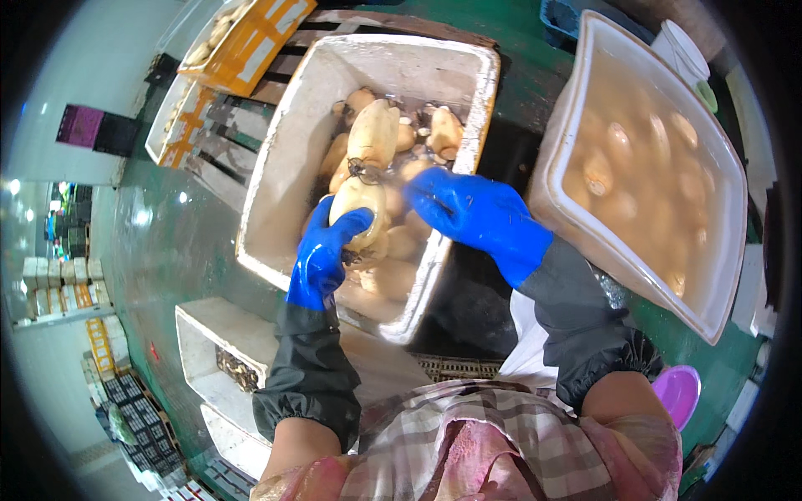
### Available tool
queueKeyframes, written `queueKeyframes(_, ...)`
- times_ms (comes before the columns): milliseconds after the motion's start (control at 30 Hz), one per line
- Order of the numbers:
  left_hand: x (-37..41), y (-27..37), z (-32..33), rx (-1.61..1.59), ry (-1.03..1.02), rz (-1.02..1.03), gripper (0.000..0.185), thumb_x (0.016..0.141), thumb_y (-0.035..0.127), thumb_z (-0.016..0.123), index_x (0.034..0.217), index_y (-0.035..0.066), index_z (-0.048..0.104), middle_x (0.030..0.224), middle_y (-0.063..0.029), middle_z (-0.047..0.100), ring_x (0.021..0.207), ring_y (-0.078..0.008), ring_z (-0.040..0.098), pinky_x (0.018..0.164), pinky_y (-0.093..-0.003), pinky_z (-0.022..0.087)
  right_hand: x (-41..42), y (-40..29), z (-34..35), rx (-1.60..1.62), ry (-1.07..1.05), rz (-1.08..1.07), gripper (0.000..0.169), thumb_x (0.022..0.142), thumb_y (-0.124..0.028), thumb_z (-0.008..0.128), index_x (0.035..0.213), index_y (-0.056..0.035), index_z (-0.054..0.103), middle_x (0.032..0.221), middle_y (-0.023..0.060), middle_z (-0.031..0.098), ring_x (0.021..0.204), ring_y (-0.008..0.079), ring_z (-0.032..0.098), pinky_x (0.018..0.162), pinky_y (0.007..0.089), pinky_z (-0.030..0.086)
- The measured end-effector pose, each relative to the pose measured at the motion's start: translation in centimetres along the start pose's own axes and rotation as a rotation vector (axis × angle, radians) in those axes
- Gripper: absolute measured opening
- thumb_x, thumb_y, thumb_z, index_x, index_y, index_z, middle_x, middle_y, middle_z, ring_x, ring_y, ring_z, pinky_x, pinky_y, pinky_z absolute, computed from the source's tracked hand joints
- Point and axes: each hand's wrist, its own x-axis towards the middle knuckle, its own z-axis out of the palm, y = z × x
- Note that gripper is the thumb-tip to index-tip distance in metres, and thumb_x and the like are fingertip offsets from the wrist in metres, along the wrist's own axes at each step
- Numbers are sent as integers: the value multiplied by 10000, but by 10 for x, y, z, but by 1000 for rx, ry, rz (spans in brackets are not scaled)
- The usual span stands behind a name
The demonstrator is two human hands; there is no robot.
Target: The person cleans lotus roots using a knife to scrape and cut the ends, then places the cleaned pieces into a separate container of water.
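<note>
My left hand (319, 257), in a blue rubber glove, grips the lower segment of a pale lotus root (374, 134). Its thumb lies across the top of that segment. Dark, hairy rootlets ring the joint between the two segments. My right hand (467, 203), gloved alike, is curled with its fingers towards this joint. Motion blur at its fingertips hides whether it holds a thin tool. Both hands are over a white foam box (276, 163), where more lotus roots (391, 278) lie in murky water.
On the right stands a white tub (551, 166) of brown water with several lotus roots. Foam boxes with orange tape (241, 53) rest on a wooden pallet (232, 134) at upper left. A foam box of dark scraps (213, 313) lies lower left, a purple basin (680, 394) lower right.
</note>
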Motion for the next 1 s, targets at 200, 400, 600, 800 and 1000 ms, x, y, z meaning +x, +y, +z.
queueKeyframes(200,-17,-18,-32,-26,69,20,611,913,190,907,1467,66,682,1203,-82,786,1005,-188,744,843,-331,595,4,-35,30,-164,-132,74,312,1149,-417,588,1341,-194,689,1189,166,783,1063,428,766,859,534,612)
queueKeyframes(400,-21,-21,-59,134,125,34,590,901,206,920,1428,43,711,1192,-76,792,1033,-170,738,891,-338,598,12,-43,51,-156,-139,56,289,1145,-386,597,1315,-176,698,1172,172,778,1058,432,759,864,544,605)
queueKeyframes(600,-19,-27,-67,193,94,25,631,888,287,938,1442,82,718,1188,-106,798,1018,-185,750,897,-358,609,24,-41,65,-158,-179,58,282,1139,-358,606,1298,-149,709,1164,181,775,1053,429,757,861,543,603)
queueKeyframes(800,-25,-36,-61,623,91,168,811,843,424,961,1542,134,669,1289,-161,770,1138,-274,760,938,-411,623,52,-18,78,-266,-463,156,366,1102,-373,675,1355,-112,720,1120,183,787,981,385,779,817,498,626)
queueKeyframes(1000,-43,-19,-68,444,-39,438,783,848,105,919,1577,72,636,1488,-187,672,1301,-324,703,1087,-432,590,47,-4,62,602,-420,541,392,1073,-344,793,1330,-49,761,1005,76,786,837,138,743,696,304,602)
